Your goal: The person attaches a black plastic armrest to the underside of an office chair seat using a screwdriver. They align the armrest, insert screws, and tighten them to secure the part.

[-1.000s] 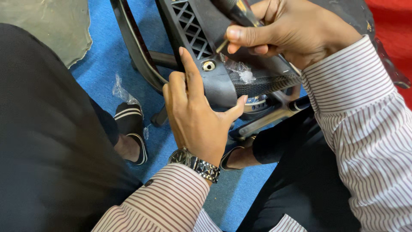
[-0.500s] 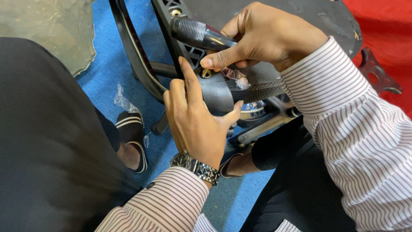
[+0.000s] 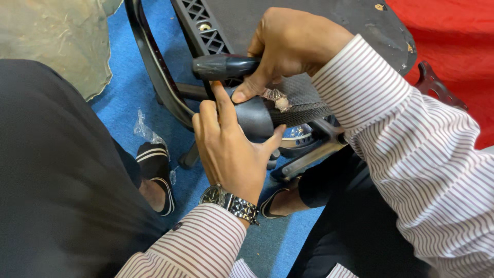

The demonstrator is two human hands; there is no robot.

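Tool: a screwdriver with a dark ribbed handle (image 3: 224, 66) lies almost level across the upturned chair, its butt end pointing to the person's left; the shaft and tip are hidden under the hand that holds it.
Right hand: the right hand (image 3: 296, 49) is wrapped tight round the handle, fingers curled closed over it, thumb pressed down toward the chair's rounded black corner.
Left hand: the left hand (image 3: 229, 149) is clasped on that rounded black plastic part (image 3: 254, 116), forefinger stretched up until it touches the handle, thumb hooked round the right edge; the fingers are closed on the part, not spread.
Chair: a black office chair (image 3: 319, 15) lies tipped over before the person, its ribbed lattice underside (image 3: 203, 23) facing up, with a small metal insert set in the lattice.
Torn spot: just beside the right thumb a bit of pale crumpled wrap (image 3: 275, 98) sits on grey mesh fabric (image 3: 303, 108).
Frame: a curved black armrest bar (image 3: 149, 62) runs down the left of the chair; metal mechanism parts (image 3: 309, 149) show below the hands.
Wrist: a metal wristwatch (image 3: 229, 202) on the left wrist, above a striped shirt cuff (image 3: 200, 247).
Floor: blue carpet (image 3: 123, 98), a scrap of clear plastic (image 3: 144, 131), a striped sandal (image 3: 154, 175) on one foot, red cloth (image 3: 453, 56) at the far right.
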